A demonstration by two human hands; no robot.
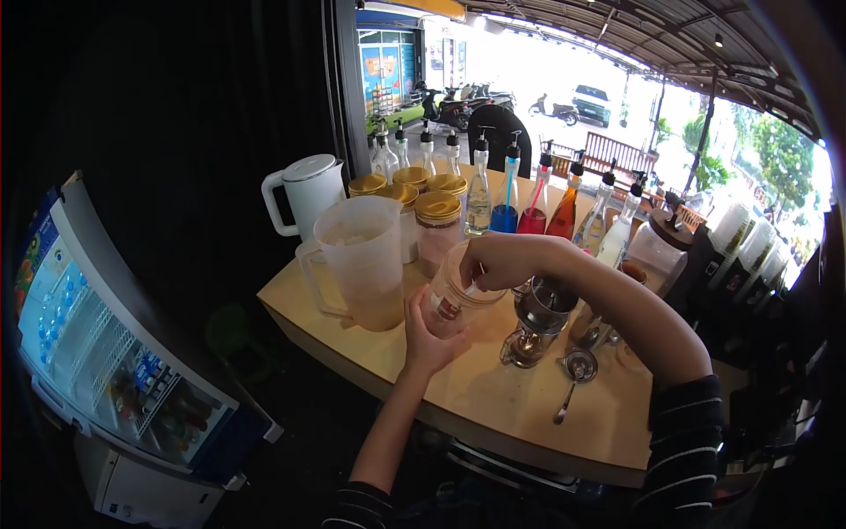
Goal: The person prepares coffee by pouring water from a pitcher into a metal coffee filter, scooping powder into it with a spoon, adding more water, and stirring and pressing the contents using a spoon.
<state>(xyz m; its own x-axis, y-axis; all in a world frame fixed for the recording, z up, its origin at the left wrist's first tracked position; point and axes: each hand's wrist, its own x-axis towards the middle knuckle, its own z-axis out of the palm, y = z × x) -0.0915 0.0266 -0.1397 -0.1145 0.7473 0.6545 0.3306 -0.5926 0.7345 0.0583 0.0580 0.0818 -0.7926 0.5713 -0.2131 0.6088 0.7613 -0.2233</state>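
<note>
My left hand point(430, 328) is wrapped round a clear plastic cup point(448, 280), which has a small printed label and leans to the right. Over the cup's mouth, my right hand point(504, 262) points down with its fingers closed; a small pale piece shows at the fingertips, too little to name. A frosted plastic pitcher point(357, 256) with a little brownish liquid at its base stands left of the cup. To the right are a metal filter on a glass cup point(529, 344) and a small strainer with a handle point(578, 363), lying on the table.
Gold-lidded jars point(438, 207) and a white kettle point(310, 189) stand behind the pitcher. Several pump bottles point(505, 198) line the wooden table's point(493, 414) far edge. Stacked cups point(749, 234) are at the right. A glass-door fridge point(123, 344) stands on the left.
</note>
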